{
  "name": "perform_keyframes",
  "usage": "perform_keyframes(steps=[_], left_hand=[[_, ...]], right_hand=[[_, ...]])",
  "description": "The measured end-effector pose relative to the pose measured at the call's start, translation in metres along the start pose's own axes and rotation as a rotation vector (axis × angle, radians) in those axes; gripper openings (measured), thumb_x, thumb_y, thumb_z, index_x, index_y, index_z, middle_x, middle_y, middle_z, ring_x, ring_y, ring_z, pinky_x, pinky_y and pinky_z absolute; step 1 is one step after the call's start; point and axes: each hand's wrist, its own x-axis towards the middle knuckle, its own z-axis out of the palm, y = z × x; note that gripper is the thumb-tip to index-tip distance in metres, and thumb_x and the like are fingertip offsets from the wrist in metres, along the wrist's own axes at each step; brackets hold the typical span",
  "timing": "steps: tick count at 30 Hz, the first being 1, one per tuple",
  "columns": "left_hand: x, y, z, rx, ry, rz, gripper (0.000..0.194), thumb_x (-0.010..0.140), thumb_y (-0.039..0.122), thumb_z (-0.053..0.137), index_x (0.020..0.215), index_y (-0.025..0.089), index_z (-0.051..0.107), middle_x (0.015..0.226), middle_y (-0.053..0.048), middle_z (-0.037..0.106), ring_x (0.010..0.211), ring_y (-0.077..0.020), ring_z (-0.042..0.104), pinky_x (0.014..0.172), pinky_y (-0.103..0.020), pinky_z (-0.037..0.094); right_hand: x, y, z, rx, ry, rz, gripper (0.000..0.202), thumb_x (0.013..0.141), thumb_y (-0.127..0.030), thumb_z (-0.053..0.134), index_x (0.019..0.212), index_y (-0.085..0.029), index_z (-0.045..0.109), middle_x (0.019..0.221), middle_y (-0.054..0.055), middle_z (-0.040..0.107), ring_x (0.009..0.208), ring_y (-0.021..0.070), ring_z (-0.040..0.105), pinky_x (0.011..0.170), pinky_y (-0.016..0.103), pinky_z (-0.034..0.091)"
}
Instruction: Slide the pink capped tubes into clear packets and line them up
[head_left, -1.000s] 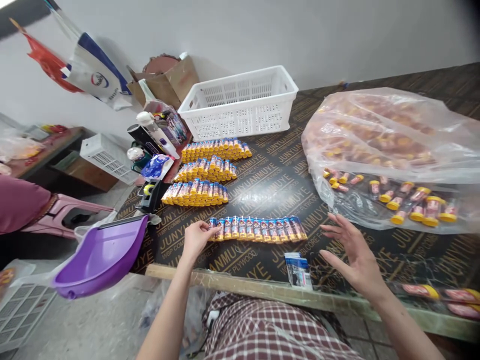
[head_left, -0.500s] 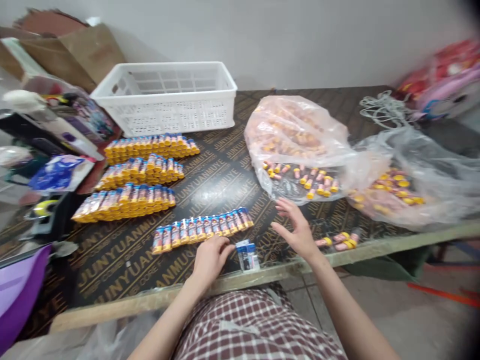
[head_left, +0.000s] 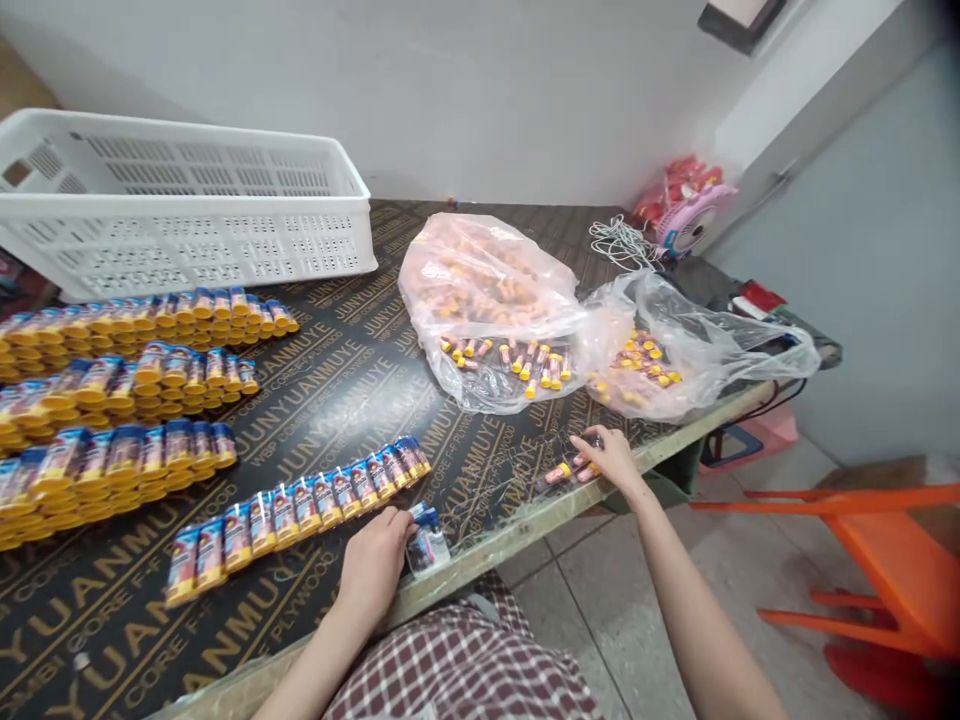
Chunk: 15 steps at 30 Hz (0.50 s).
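My left hand (head_left: 375, 558) rests near the table's front edge, its fingers pinched on the blue top of a small stack of printed plastic sleeves (head_left: 429, 552). Just behind it runs a slanting row of small wrapped tubes (head_left: 307, 510), with blue tops and yellow bottoms. Over to the right, my right hand (head_left: 611, 462) curls its fingers down onto several loose pink tubes with yellow caps (head_left: 559, 473); its fingertips are partly hidden. More such tubes lie in the mouth of a pinkish clear bag (head_left: 491, 270).
Stacked rows of wrapped tubes (head_left: 180, 445) fill the left side, before a white plastic basket (head_left: 225, 235). A second clear bag (head_left: 720, 350) holds more capped tubes. Behind are coiled white cord (head_left: 622, 243) and a pink fan (head_left: 694, 222). An orange stool (head_left: 892, 560) stands at right.
The view has swung right. My right hand has moved down and right from near the big bag's mouth onto the loose capped tubes. My left fingers have come onto the sleeve stack.
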Motion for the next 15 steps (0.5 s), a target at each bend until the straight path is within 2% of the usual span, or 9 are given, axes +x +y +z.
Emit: perform_keyframes(steps=[2, 5, 9, 12, 15], left_hand=[[0.0, 0.0, 0.002, 0.03, -0.002, 0.014, 0.027, 0.093, 0.02, 0.035, 0.085, 0.02, 0.06, 0.079, -0.004, 0.063, 0.075, -0.018, 0.061, 0.064, -0.025, 0.039], [0.0, 0.001, 0.002, 0.047, 0.0, 0.015, 0.024, 0.092, 0.019, 0.036, 0.087, 0.02, 0.06, 0.078, -0.003, 0.064, 0.073, -0.017, 0.061, 0.062, -0.024, 0.038], [-0.001, 0.003, 0.0, 0.045, 0.063, 0.005, 0.023, 0.091, 0.02, 0.038, 0.078, 0.019, 0.057, 0.076, -0.003, 0.062, 0.071, -0.0163, 0.058, 0.061, -0.024, 0.038], [-0.003, 0.003, -0.003, -0.04, 0.131, 0.014, 0.021, 0.088, 0.019, 0.042, 0.073, 0.018, 0.055, 0.079, -0.004, 0.06, 0.074, -0.0167, 0.056, 0.064, -0.025, 0.039], [-0.004, 0.003, -0.01, -0.285, 0.136, -0.041, 0.014, 0.083, 0.021, 0.05, 0.069, 0.019, 0.053, 0.073, -0.002, 0.058, 0.07, -0.0158, 0.054, 0.064, -0.025, 0.038]], right_hand=[[-0.011, -0.017, 0.013, 0.032, -0.036, -0.068, 0.034, 0.073, -0.048, 0.064, 0.089, -0.018, 0.066, 0.089, 0.008, 0.052, 0.091, 0.0258, 0.055, 0.085, 0.042, 0.045], [-0.035, -0.055, 0.038, 0.095, -0.087, -0.181, 0.034, 0.071, -0.046, 0.066, 0.093, -0.02, 0.065, 0.097, 0.007, 0.05, 0.094, 0.0239, 0.055, 0.085, 0.039, 0.047], [-0.064, -0.105, 0.063, 0.186, -0.163, -0.316, 0.03, 0.075, -0.039, 0.066, 0.099, -0.02, 0.062, 0.1, 0.006, 0.049, 0.094, 0.0219, 0.056, 0.085, 0.037, 0.048], [-0.075, -0.128, 0.068, 0.233, -0.22, -0.392, 0.029, 0.077, -0.034, 0.065, 0.102, -0.02, 0.063, 0.098, 0.007, 0.051, 0.093, 0.022, 0.056, 0.085, 0.036, 0.048], [-0.076, -0.136, 0.062, 0.236, -0.253, -0.468, 0.034, 0.075, -0.033, 0.067, 0.107, -0.022, 0.063, 0.105, 0.01, 0.053, 0.104, 0.027, 0.053, 0.092, 0.044, 0.043]])
